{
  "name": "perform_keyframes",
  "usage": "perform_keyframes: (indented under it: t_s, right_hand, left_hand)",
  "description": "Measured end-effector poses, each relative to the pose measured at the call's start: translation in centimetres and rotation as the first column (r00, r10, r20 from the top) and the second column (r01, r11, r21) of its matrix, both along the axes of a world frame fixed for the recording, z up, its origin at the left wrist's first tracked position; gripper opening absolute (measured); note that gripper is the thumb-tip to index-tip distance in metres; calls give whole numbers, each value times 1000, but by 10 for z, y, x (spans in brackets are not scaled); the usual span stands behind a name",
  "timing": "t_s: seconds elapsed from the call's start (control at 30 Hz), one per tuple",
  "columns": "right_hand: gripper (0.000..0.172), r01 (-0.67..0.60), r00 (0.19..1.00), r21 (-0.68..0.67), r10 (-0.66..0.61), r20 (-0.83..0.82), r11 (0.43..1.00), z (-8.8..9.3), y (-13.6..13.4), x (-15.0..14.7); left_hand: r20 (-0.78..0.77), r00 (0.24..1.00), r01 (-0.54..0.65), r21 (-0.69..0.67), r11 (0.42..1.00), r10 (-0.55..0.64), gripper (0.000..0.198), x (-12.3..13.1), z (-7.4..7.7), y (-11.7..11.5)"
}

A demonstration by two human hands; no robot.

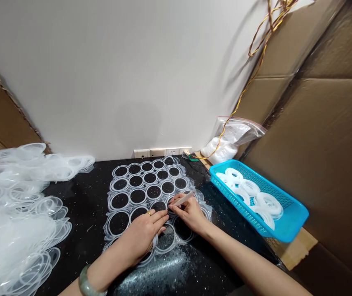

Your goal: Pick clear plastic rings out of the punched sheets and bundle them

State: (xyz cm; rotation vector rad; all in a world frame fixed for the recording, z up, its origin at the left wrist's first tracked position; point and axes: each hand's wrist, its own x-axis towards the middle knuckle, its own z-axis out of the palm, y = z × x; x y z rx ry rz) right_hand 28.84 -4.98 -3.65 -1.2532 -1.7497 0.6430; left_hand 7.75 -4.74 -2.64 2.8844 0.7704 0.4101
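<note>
A translucent sheet of joined rings (138, 196) lies flat on the black speckled table, its round holes in rows. My left hand (145, 230) rests on the near part of the sheet, fingers stretched out flat, a ring on one finger and a bangle at the wrist. Just right of its fingertips, my right hand (191, 211) is closed around a slim pale pen-like tool (184, 199). The tool's tip is hidden behind my fingers, so I cannot tell whether it touches the sheet.
A blue basket (296, 222) with several white rings (268, 205) stands at the right. Translucent sheets (15, 230) are heaped at the left. Behind are wall sockets (157, 152), a plastic bag (225, 148) and a twisted yellow wire (240, 98). Cardboard (324, 135) walls the right side.
</note>
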Motion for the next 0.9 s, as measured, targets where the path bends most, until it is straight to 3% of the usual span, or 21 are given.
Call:
perform_keyframes:
  t_s: [0.17, 0.4, 0.7, 0.9]
  right_hand:
    - [17, 0, 978, 152, -32, 208, 988, 2, -3, 0]
    - [20, -83, 840, 285, -87, 535, 955, 5, -4, -2]
    - [19, 113, 898, 364, -252, 361, 924, 12, 1, 13]
    - [19, 168, 860, 290, -284, 423, 942, 17, 0, 17]
  left_hand:
    - [-4, 1000, -3, -11, 1000, 2, 36, 0, -1, 0]
    - [41, 999, 3, -5, 1000, -3, 36, 0, -2, 1]
    - [31, 1000, 4, -19, 1000, -3, 36, -1, -2, 0]
    - [68, 998, 12, -39, 999, -9, 36, -2, -3, 1]
